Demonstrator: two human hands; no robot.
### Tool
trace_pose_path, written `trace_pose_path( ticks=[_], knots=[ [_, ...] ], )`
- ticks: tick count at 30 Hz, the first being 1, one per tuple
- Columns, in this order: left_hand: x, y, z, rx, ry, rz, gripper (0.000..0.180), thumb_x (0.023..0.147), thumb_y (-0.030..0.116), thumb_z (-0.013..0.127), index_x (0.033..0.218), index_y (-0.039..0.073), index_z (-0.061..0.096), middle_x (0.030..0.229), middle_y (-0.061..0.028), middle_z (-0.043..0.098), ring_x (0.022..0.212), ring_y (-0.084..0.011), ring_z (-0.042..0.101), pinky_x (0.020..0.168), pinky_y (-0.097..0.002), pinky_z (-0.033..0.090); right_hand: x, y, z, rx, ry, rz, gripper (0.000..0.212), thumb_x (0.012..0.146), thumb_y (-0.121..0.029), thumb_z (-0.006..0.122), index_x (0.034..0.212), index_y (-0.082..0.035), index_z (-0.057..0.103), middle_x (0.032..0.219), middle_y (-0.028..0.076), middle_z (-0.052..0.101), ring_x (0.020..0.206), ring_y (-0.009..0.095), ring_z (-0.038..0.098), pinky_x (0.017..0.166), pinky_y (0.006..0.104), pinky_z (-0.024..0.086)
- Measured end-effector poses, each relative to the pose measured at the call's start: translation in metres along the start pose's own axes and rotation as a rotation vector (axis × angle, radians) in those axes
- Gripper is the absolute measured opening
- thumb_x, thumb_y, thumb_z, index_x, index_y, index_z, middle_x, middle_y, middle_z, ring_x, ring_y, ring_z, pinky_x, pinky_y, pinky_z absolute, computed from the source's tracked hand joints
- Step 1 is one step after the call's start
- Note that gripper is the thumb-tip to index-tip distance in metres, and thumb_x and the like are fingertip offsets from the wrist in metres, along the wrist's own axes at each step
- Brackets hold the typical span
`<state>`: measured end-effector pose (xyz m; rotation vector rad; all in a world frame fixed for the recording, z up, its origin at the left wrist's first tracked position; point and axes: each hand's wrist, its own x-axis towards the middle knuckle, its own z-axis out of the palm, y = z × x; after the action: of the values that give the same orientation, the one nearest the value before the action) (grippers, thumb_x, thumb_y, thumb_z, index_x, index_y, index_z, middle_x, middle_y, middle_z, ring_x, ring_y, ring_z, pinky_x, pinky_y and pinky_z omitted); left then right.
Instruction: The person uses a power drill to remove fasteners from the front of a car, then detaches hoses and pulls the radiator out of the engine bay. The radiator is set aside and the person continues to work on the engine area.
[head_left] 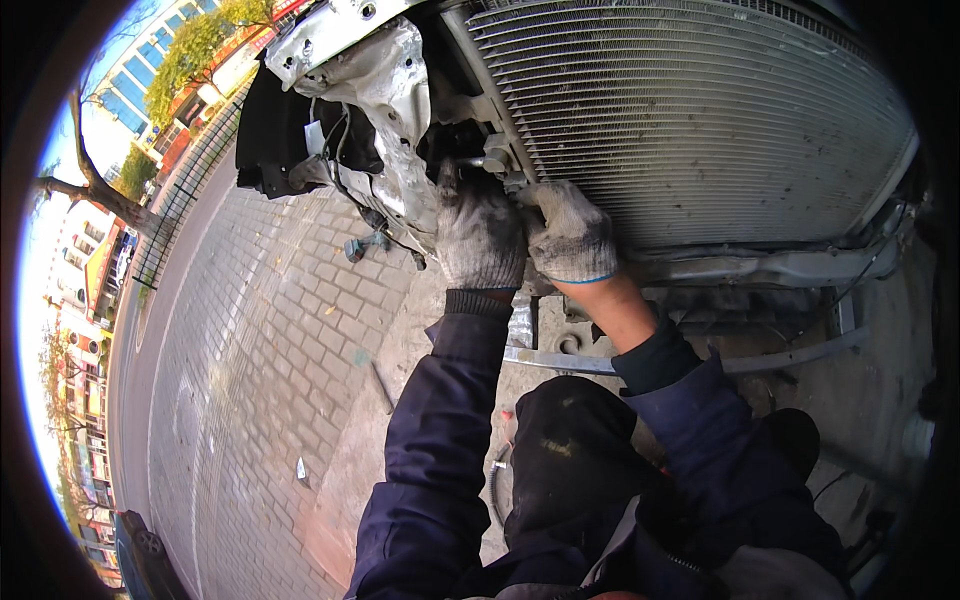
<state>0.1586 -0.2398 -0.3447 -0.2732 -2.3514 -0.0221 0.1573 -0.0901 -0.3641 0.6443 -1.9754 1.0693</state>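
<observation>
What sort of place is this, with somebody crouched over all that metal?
Probably an outdoor car-repair spot by a roadside: a finned radiator panel sits exposed beside bent metal bodywork, and brick paving stretches toward a road.

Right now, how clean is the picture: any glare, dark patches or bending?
Head view: sky at the left rim is washed out; the hollow ahead of the left hand is dark, its fingers hard to make out; the road bows along the rim.
</observation>
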Motion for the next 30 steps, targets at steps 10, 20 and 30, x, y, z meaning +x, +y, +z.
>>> trace_pose_path(
  ticks=[10,20,30],
  knots=[
    [-0.005,-0.002,0.004,-0.129,0.046,0.013,0.046,0.092,0.016,0.069,0.13,-0.009,0.072,0.134,-0.0265,0.072,0.133,-0.0426,0.065,0.129,-0.05,0.043,0.009,0.002,-0.001,-0.178,-0.099,-0.202,0.018,0.096,-0.01,0.072,0.112,-0.011,0.081,0.108,0.012,0.077,0.099,0.034,0.075,0.084,0.0445,0.063],
    [-0.006,-0.001,0.009,-0.17,0.071,0.02,0.042,0.098,0.017,0.065,0.133,-0.006,0.071,0.137,-0.0273,0.071,0.14,-0.0432,0.06,0.132,-0.0486,0.038,0.018,0.01,-0.007,-0.255,-0.106,-0.391,0.025,0.086,-0.005,0.072,0.11,-0.011,0.081,0.11,0.011,0.073,0.101,0.033,0.073,0.084,0.0434,0.064],
    [-0.005,0.004,0.016,-0.379,0.214,-0.177,0.03,0.095,0.011,0.068,0.122,-0.002,0.073,0.124,-0.0249,0.073,0.122,-0.047,0.065,0.11,-0.0516,0.055,0.036,0.016,-0.021,-0.32,-0.278,-0.518,0.041,0.084,0.004,0.072,0.123,-0.009,0.079,0.12,0.013,0.073,0.111,0.035,0.074,0.093,0.0465,0.063]
  ],
)
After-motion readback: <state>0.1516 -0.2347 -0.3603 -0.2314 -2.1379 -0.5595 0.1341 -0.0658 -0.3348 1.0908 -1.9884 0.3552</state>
